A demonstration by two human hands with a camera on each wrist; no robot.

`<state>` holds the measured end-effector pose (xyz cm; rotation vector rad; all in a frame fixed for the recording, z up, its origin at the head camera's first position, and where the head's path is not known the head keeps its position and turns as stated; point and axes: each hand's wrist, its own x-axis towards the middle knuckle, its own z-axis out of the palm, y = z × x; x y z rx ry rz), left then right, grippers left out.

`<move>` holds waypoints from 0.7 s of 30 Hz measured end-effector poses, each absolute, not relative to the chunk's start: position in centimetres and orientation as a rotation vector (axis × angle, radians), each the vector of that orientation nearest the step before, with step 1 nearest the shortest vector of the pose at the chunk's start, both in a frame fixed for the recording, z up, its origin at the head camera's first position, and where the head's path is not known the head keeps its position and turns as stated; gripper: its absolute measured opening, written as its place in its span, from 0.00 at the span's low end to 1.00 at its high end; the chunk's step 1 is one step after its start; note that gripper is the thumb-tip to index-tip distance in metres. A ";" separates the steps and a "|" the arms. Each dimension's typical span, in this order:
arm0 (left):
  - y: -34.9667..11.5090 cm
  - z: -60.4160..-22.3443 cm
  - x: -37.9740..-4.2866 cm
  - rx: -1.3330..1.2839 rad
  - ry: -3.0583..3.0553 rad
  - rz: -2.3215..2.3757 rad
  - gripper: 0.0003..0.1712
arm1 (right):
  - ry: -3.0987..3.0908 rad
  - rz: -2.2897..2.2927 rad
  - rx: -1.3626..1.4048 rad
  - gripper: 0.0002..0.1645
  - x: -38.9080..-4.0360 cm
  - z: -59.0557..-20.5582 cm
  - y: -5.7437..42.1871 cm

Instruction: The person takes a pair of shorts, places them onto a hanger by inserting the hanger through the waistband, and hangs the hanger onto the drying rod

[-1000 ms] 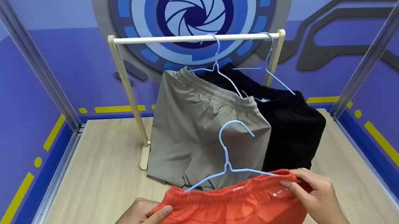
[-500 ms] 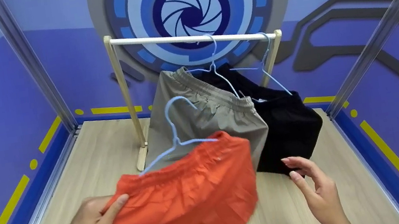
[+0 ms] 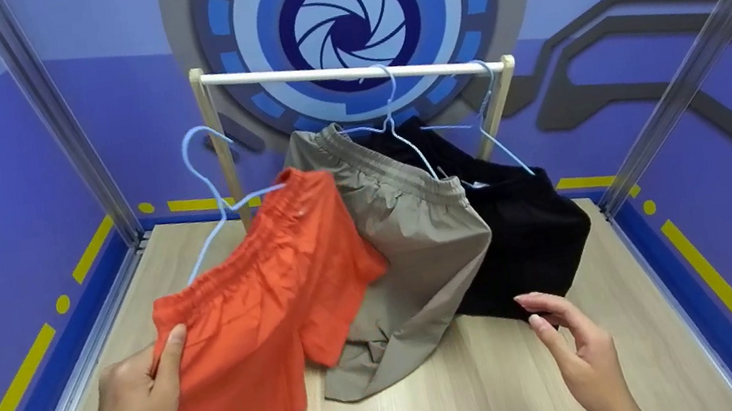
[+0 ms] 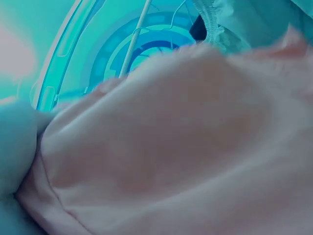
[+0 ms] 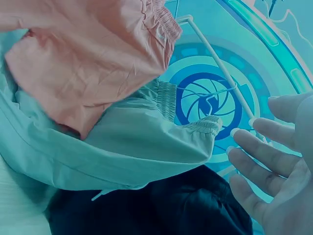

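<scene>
My left hand (image 3: 140, 391) pinches the left end of the waistband of the orange shorts (image 3: 244, 311), thumb in front. A light blue hanger (image 3: 218, 198) sits inside that waistband, its hook up near the rack's left post and apart from the bar. In the left wrist view the shorts' cloth (image 4: 161, 132) fills most of the picture. My right hand (image 3: 581, 355) is raised at the right with relaxed fingers, holding nothing; the right wrist view shows its fingers (image 5: 264, 152) spread. Grey-beige shorts (image 3: 406, 228) hang behind the orange pair, partly covered by it.
A wooden rack with a white bar (image 3: 317, 73) stands at the back. Black shorts (image 3: 522, 233) hang at its right end on another blue hanger (image 3: 487, 115). The wood-look tabletop (image 3: 482, 398) lies between blue-purple side walls with metal posts (image 3: 56, 121).
My right hand has let go of the orange shorts' waistband. My left hand has carried the shorts and hanger left and up toward the rack's left end; the grey-beige hem has shifted.
</scene>
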<state>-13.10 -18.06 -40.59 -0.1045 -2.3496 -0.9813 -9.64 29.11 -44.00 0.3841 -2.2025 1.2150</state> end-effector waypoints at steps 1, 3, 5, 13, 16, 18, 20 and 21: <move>-17.9 -40.6 -13.3 -0.084 -2.329 -0.965 0.30 | -2.208 1.214 0.383 0.19 -9.7 -44.2 29.2; -17.6 -40.6 -13.7 -0.049 -2.291 -0.936 0.30 | -2.214 1.214 0.383 0.19 -9.7 -44.5 29.4; -17.1 -40.5 -14.3 -0.031 -2.259 -0.909 0.30 | -2.213 1.216 0.386 0.18 -9.6 -44.5 29.4; -15.2 -39.7 -17.5 -0.056 -2.207 -0.826 0.28 | -2.162 1.244 0.449 0.14 -8.9 -42.8 27.9; -14.6 -39.3 -19.1 -0.058 -2.205 -0.801 0.28 | -2.168 1.238 0.444 0.13 -8.6 -42.5 27.6; -14.1 -39.2 -20.3 -0.051 -2.204 -0.796 0.29 | -2.175 1.235 0.440 0.13 -8.6 -42.5 27.5; -13.5 -39.2 -21.4 -0.039 -2.208 -0.802 0.29 | -2.173 1.242 0.442 0.12 -8.5 -42.6 27.4; -13.2 -39.2 -21.8 -0.034 -2.210 -0.807 0.29 | -2.171 1.246 0.446 0.12 -8.5 -42.6 27.4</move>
